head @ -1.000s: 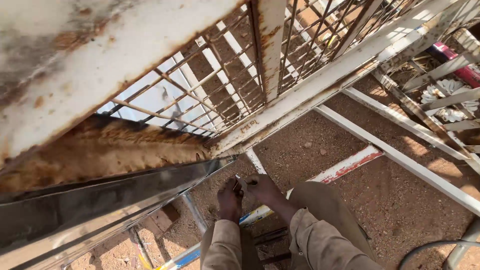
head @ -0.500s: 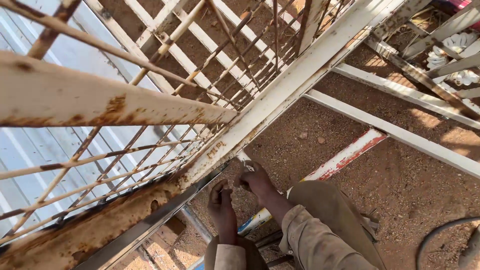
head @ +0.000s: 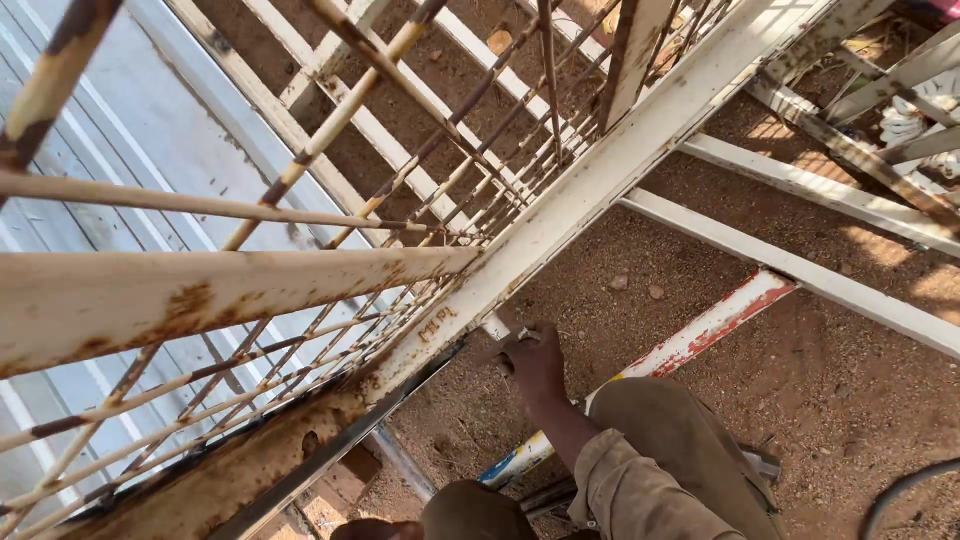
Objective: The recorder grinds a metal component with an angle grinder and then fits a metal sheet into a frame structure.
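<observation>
here the right hand (head: pixel 535 365) grips the near end of the rusty white gate frame (head: pixel 600 180), which runs far-right; the left hand is out of view.

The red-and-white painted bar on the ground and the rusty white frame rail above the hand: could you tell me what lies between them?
In the head view, only bare reddish dirt with a few small stones lies between the red-and-white bar and the frame rail.

Ground (head: pixel 760 400): bare reddish-brown dirt with fine gravel, filling the lower right of the frame. Small stones (head: pixel 655 292) lie near centre. A white bar with red paint (head: pixel 700 335) lies diagonally on the dirt. White metal rails (head: pixel 800 262) cross the right side.
</observation>
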